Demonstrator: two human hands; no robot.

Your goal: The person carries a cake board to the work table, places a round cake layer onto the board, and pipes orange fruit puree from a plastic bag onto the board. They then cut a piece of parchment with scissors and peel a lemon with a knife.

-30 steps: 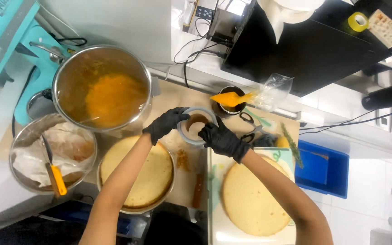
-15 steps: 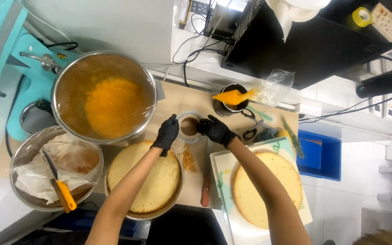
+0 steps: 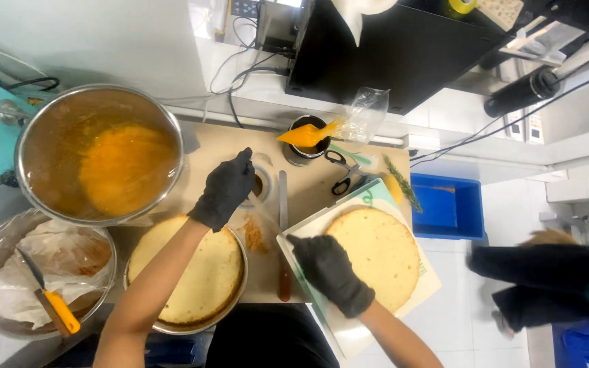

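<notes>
Steel bowl (image 3: 8, 320) at 8 o'clock holds crumpled paper and an orange-handled knife (image 3: 52, 303), whose blade points to 11 o'clock. Above it, at 10 o'clock, a large steel pot (image 3: 42, 204) contains an orange sauce under clear film. Below centre, a round pan (image 3: 230, 300) carries one pale sponge cake (image 3: 206, 272). The left hand (image 3: 225, 191), in a black glove, is closed with the fingers bent over a small cup (image 3: 262, 185) of brown liquid; whether it pinches something I cannot tell. Just right of the cup lies a long knife (image 3: 283, 238), its long axis from 12 to 6 o'clock, handle toward 6. The right hand (image 3: 328, 272), also gloved, rests with fingers together on the edge of a white board (image 3: 322, 225), touching the second sponge cake (image 3: 380, 255). At 12 o'clock a dark cup (image 3: 305, 146) holds an orange spatula (image 3: 305, 135), pointing to 9 o'clock. Scissors (image 3: 341, 174) lie beside it, and a blue crate (image 3: 448, 208) stands at 3 o'clock.
</notes>
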